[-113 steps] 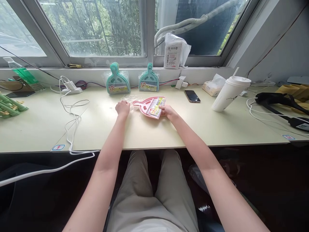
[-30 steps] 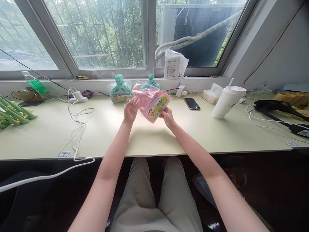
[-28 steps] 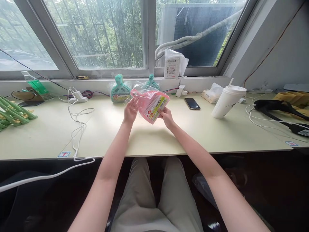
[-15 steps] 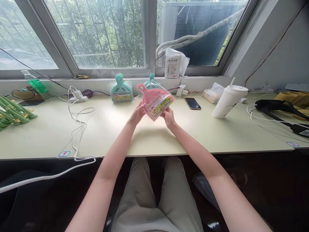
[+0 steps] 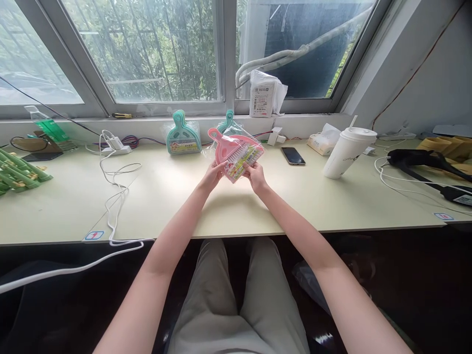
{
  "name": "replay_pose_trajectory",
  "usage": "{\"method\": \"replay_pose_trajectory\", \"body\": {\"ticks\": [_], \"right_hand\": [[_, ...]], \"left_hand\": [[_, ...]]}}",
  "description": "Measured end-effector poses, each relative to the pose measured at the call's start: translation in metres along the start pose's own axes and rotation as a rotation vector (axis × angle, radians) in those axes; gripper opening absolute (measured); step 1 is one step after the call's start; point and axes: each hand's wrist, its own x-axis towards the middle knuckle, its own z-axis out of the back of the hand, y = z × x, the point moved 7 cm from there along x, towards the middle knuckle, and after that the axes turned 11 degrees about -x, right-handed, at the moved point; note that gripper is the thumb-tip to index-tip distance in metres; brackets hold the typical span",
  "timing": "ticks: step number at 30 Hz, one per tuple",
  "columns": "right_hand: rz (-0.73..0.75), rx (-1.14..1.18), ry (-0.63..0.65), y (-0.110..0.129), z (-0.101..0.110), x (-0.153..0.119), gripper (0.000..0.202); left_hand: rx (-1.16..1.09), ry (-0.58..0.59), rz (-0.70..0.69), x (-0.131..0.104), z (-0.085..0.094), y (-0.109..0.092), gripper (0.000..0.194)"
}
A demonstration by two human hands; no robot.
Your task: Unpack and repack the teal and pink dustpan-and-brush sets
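Between both hands, above the table, I hold a pink dustpan and brush set (image 5: 225, 149) in a clear plastic wrapper with a yellow-green label. It is tilted, its handle pointing up and left. My left hand (image 5: 213, 176) is closed on its lower left edge, and my right hand (image 5: 256, 177) pinches the lower right side near the label. Just behind it, a green dustpan set (image 5: 229, 118) is partly hidden. Another wrapped green dustpan set (image 5: 179, 133) stands to the left against the wall below the window.
Right of my hands are a phone (image 5: 293, 156), a tissue pack (image 5: 319, 143), a white cup with a straw (image 5: 348, 153) and a black strap-like device (image 5: 416, 160). On the left, white cables (image 5: 120, 187) trail over the table's front edge, near green bundled items (image 5: 22, 169).
The pink set has turned slightly in my hands, its label tilting a little differently. Both hands keep their hold. The whole view has shifted slightly.
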Motion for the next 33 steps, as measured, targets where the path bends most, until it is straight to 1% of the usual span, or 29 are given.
{"method": "replay_pose_trajectory", "body": {"ticks": [2,4,8,11,14,16,18,20,23,26,28,30,33], "right_hand": [[-0.01,0.018,-0.031,0.0,0.001,-0.001,0.008],[-0.049,0.031,-0.077,-0.001,0.006,-0.001,0.007],[-0.209,0.023,-0.132,-0.008,0.023,0.003,0.012],[-0.299,0.0,-0.088,-0.01,0.031,0.008,0.015],[-0.337,-0.03,-0.009,-0.01,0.031,0.013,0.013],[-0.321,-0.024,-0.002,-0.01,0.029,0.014,0.011],[-0.282,-0.003,-0.037,-0.009,0.027,0.013,0.009],[-0.243,0.014,-0.099,-0.009,0.026,0.01,0.009],[-0.207,0.025,-0.189,-0.009,0.027,0.003,0.008],[-0.195,0.028,-0.231,-0.01,0.028,-0.001,0.008],[-0.186,0.025,-0.23,-0.01,0.028,-0.002,0.006],[-0.176,0.018,-0.209,-0.009,0.026,-0.001,0.003],[-0.17,0.004,-0.127,-0.007,0.02,0.002,0.002]], "left_hand": [[0.017,0.022,0.013,0.0,-0.004,0.003,0.051],[0.043,0.05,0.057,-0.001,-0.01,0.01,0.055],[0.085,0.073,0.16,-0.006,-0.021,0.027,0.06],[0.143,0.05,0.163,-0.008,-0.021,0.031,0.061],[0.196,-0.001,0.134,-0.008,-0.017,0.028,0.064],[0.222,-0.04,0.11,-0.008,-0.016,0.023,0.067],[0.252,-0.06,0.09,-0.01,-0.019,0.018,0.07],[0.284,-0.027,0.108,-0.013,-0.026,0.016,0.07],[0.304,0.056,0.182,-0.019,-0.037,0.021,0.067],[0.289,0.067,0.226,-0.021,-0.039,0.027,0.066],[0.284,0.057,0.228,-0.02,-0.038,0.029,0.066],[0.272,0.035,0.2,-0.019,-0.037,0.028,0.066],[0.24,-0.002,0.128,-0.017,-0.035,0.023,0.066]]}}
